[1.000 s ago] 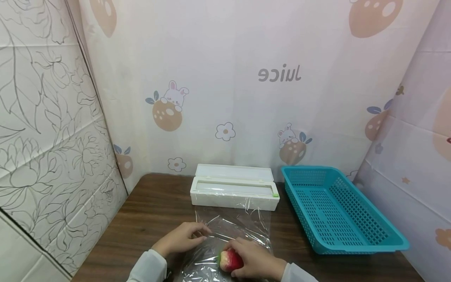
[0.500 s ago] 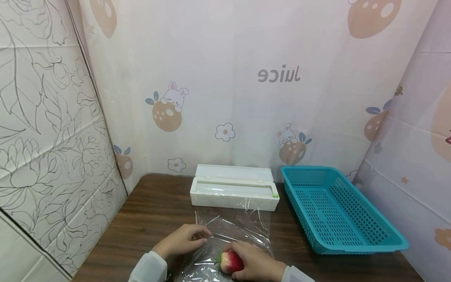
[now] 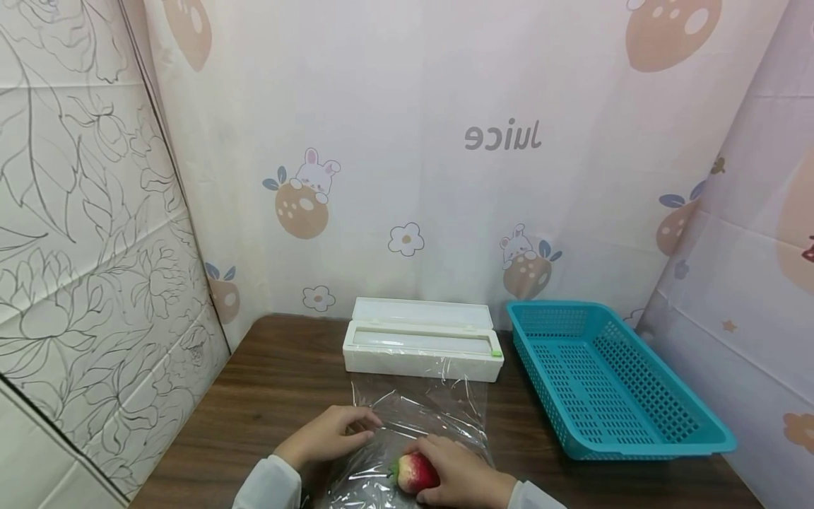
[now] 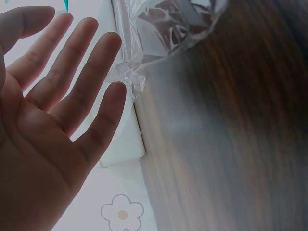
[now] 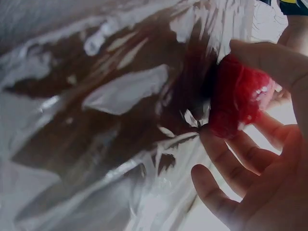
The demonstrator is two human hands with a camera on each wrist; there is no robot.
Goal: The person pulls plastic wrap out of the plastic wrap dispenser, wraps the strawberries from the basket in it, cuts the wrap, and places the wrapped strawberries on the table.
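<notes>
A red and cream fruit [image 3: 416,473] with green leaves at its left end lies on clear cling film [image 3: 439,418] in the head view. My right hand [image 3: 459,472] grips it from the right, thumb near, fingers over the far side. In the right wrist view, the fruit [image 5: 240,98] sits between thumb and fingers above crinkled film [image 5: 125,91]. My left hand [image 3: 332,433] hovers at or rests on the film's left edge; which, I cannot tell. In the left wrist view, that hand [image 4: 53,120] has relaxed, spread fingers and holds nothing.
From a white cling film box [image 3: 422,363] with its lid raised, the film runs toward me over the dark wooden table [image 3: 267,403]. A teal plastic basket [image 3: 642,449] stands at the right. Patterned walls close off the back and sides.
The right hand and the fruit have shifted very slightly, and more of the leaves shows at the fruit's left. The left hand stays almost in place.
</notes>
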